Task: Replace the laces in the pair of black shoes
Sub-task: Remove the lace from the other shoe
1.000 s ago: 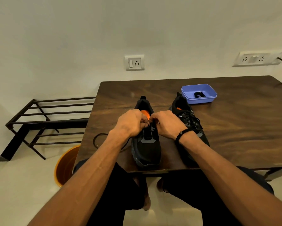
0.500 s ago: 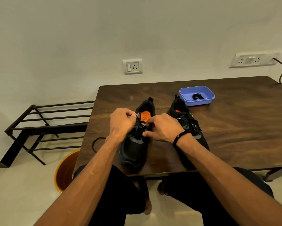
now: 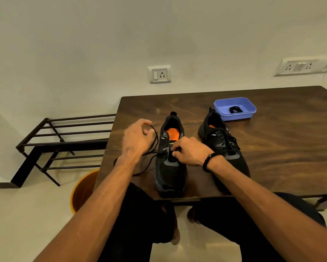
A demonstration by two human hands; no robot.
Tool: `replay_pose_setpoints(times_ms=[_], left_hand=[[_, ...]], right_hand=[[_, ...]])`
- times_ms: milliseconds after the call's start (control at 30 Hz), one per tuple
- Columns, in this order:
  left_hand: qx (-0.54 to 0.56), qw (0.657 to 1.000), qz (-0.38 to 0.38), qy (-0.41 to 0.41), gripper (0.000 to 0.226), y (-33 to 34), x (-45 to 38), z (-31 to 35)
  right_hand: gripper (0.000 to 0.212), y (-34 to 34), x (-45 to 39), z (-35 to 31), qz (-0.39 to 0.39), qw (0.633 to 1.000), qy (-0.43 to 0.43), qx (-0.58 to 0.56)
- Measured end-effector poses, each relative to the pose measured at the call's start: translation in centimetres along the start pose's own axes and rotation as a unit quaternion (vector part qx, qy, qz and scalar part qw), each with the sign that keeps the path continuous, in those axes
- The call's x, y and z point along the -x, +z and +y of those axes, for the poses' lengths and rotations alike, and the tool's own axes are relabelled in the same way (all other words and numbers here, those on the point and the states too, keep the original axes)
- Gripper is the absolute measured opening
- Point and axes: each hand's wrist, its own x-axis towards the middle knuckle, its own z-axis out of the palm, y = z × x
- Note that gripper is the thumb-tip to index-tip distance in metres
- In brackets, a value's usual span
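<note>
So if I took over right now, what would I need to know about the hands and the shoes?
Left hand: pulling a black lace out sideways from the left shoe.
Right hand: fingers curled on that shoe's tongue area, steadying it.
Both shoes stand on the table, toes toward you. The right shoe is fully laced.
A coiled black lace sits in the blue tray.
Done: most of the left shoe's lace is out of its eyelets.
Left: finish the left shoe. Whether the right shoe's lace is old or new, I cannot tell.
</note>
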Motion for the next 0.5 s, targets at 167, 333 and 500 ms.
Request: replay_pose_setpoints(times_ms=[167, 333, 500], left_hand=[[-0.066, 0.964, -0.242, 0.082, 0.032, 1.6, 0.5, 1.4], [-0.098, 0.978, -0.180, 0.048, 0.010, 3.0, 0.2, 2.2], [-0.112, 0.981, -0.152, 0.044, 0.006, 4.0, 1.1, 3.7]], right_hand=[[0.013, 1.4, 0.4, -0.5, 0.101, 0.994, 0.021, 0.026], [0.026, 2.0, 0.7, -0.5, 0.216, 0.976, 0.038, 0.007], [0.034, 2.3, 2.8, 0.7, 0.268, 0.911, 0.213, -0.228]])
